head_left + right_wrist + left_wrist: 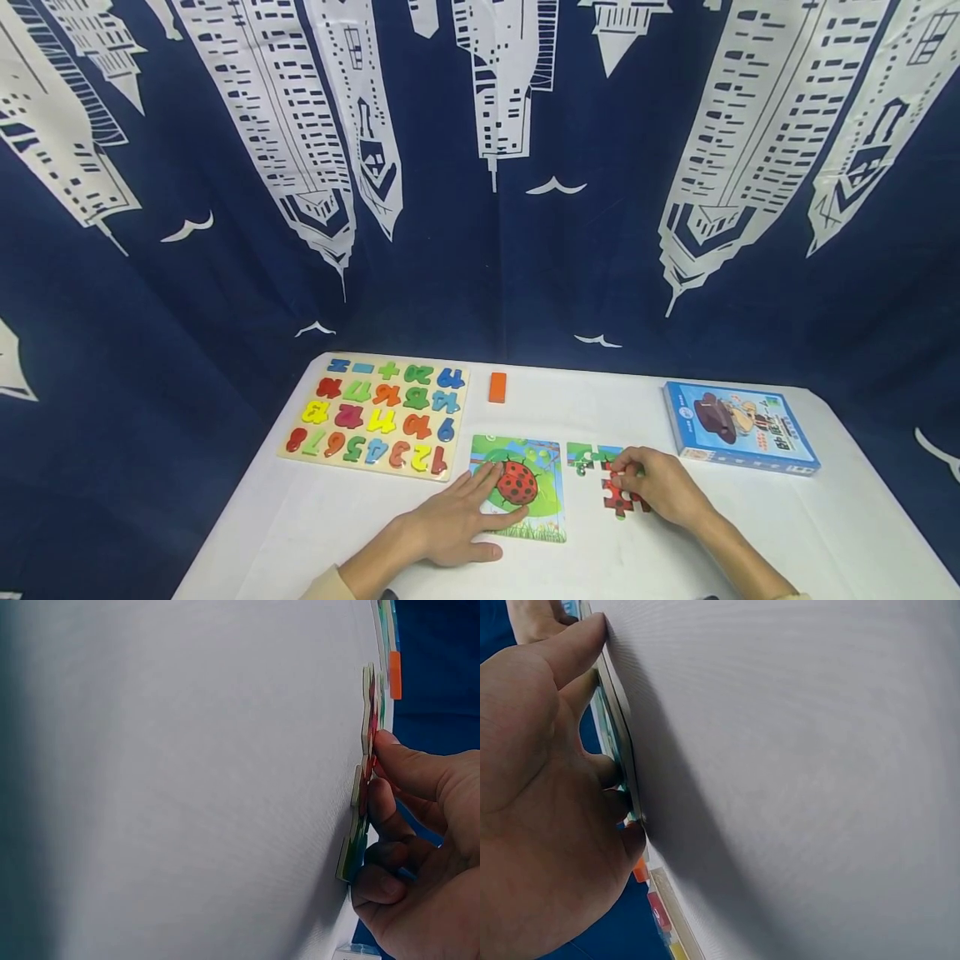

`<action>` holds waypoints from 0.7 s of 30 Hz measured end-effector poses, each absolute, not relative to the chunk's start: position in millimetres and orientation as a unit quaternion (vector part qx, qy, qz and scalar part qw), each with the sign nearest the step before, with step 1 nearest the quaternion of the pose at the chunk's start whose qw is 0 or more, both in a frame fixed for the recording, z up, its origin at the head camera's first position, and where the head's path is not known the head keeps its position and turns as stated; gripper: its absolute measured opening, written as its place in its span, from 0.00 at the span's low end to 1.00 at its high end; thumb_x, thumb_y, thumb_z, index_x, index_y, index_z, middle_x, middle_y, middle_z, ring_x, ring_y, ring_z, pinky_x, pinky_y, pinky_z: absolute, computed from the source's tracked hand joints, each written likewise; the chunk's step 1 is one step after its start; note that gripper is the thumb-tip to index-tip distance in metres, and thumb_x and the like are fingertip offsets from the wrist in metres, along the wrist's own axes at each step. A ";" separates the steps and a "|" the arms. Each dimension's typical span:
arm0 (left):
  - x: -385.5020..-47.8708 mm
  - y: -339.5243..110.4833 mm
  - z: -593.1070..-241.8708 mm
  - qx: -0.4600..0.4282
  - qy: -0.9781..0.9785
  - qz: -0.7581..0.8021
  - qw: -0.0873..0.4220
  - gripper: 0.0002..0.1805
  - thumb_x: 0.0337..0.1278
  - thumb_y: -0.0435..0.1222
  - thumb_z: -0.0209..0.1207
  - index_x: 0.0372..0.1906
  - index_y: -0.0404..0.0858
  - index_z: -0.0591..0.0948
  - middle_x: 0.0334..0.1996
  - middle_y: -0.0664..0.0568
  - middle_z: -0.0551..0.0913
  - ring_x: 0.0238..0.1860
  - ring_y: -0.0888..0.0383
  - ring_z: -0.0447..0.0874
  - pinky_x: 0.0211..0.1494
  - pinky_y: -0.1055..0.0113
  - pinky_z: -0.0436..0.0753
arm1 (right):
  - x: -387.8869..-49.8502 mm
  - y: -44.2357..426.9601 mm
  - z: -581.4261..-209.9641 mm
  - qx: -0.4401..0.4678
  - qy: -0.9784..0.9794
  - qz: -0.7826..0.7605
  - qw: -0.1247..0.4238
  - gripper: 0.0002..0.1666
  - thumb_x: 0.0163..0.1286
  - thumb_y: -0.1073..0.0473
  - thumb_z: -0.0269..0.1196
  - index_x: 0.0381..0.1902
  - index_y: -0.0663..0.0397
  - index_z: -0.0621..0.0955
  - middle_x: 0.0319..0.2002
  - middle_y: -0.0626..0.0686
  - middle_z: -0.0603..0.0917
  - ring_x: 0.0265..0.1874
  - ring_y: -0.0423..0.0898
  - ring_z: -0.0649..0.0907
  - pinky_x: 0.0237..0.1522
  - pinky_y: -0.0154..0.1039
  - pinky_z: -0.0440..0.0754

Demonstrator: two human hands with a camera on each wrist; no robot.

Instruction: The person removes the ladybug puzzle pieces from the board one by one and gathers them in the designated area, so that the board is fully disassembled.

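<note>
My left hand (453,521) rests with its fingers spread and straight on the left part of a square ladybug picture board (551,500). In the left wrist view its fingertips lie along the board's edge. To the right of the board, several jigsaw pieces (617,498) lie joined, with red spotted and green parts. My right hand (663,483) is over their right side and covers part of them. Seen in the right wrist view, its thumb and curled fingers (384,799) pinch at a red jigsaw piece (373,761); the hand hides most of that piece's outline.
A wooden number board (322,457) with colourful numerals lies at the left. Behind the ladybug board is a small orange block (497,387). A blue puzzle box (798,454) lies at the right. The white table (525,575) meets a dark blue curtain (465,300) at the back.
</note>
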State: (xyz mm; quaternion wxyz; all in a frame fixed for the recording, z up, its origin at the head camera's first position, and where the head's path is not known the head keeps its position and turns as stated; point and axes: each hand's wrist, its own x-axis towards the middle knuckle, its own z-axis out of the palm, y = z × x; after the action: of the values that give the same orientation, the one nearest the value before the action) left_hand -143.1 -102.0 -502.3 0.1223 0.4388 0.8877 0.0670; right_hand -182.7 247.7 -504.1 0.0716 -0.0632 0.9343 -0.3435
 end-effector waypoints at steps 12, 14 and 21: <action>-144.1 -104.7 -502.2 0.421 0.889 0.130 0.123 0.33 0.62 0.55 0.48 0.70 0.58 0.55 0.72 0.44 0.41 0.71 0.48 0.34 0.69 0.51 0.50 | -183.9 236.9 -495.9 -0.080 0.934 -0.344 0.053 0.03 0.61 0.55 0.64 0.34 0.43 0.81 0.21 0.44 0.77 0.16 0.42 0.74 0.18 0.35 0.72; -145.1 -105.5 -501.4 0.420 0.889 0.137 0.124 0.31 0.63 0.53 0.49 0.70 0.59 0.56 0.72 0.44 0.42 0.71 0.49 0.36 0.69 0.51 0.51 | -183.5 228.0 -494.8 -0.090 0.932 -0.346 0.054 0.03 0.62 0.55 0.63 0.35 0.43 0.82 0.22 0.44 0.78 0.18 0.41 0.74 0.19 0.35 0.71; -145.8 -107.3 -498.9 0.410 0.893 0.134 0.126 0.29 0.63 0.52 0.49 0.68 0.63 0.59 0.72 0.45 0.42 0.71 0.47 0.36 0.68 0.49 0.51 | -179.8 185.4 -498.7 -0.160 0.917 -0.362 0.046 0.04 0.61 0.55 0.64 0.35 0.43 0.82 0.23 0.39 0.77 0.22 0.37 0.75 0.26 0.33 0.74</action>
State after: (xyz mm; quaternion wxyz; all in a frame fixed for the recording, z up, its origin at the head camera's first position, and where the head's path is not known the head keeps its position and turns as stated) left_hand -145.8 -107.3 -498.9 0.1258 0.4099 0.8934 0.1344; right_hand -179.8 185.4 -498.7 0.0463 -0.1603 0.9170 -0.3622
